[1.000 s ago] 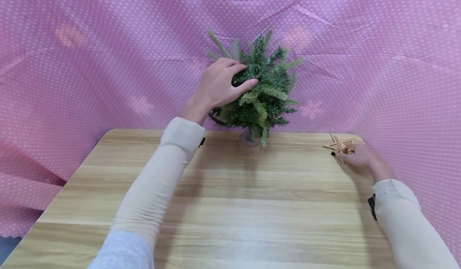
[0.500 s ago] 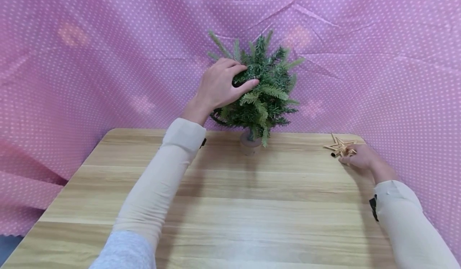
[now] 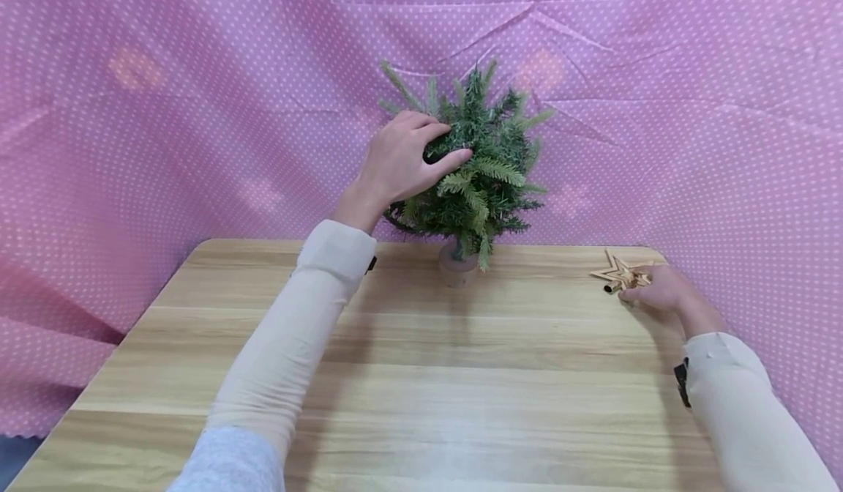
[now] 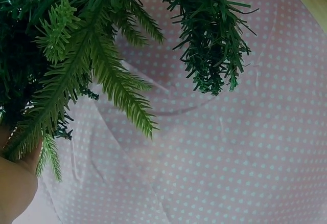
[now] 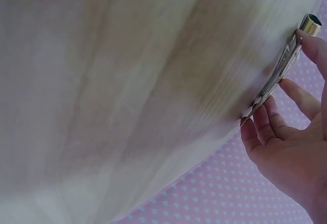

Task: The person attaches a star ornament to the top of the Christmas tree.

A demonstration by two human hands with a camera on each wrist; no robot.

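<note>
A small artificial Christmas tree (image 3: pixel 487 170) stands upright in a round base (image 3: pixel 458 266) near the table's back edge. My left hand (image 3: pixel 398 159) holds the tree's upper left side, thumb and fingers spread round the branches and the fingertips partly buried in needles. In the left wrist view, green sprigs (image 4: pixel 122 91) fill the upper part and only a bit of the hand shows. At the back right corner, my right hand (image 3: pixel 661 287) holds a gold star tree topper (image 3: pixel 617 271) low at the table. In the right wrist view its fingertips are along the edge of the topper (image 5: pixel 278 73), thumb by the short tube.
The wooden table (image 3: pixel 421 382) has rounded back corners. A pink dotted cloth (image 3: pixel 263 111) hangs behind it and down both sides, close to the tree and the right hand.
My right thumb has drawn back from the topper's dark tube opening, and the star sits slightly differently in the fingers. The left hand keeps its place on the tree.
</note>
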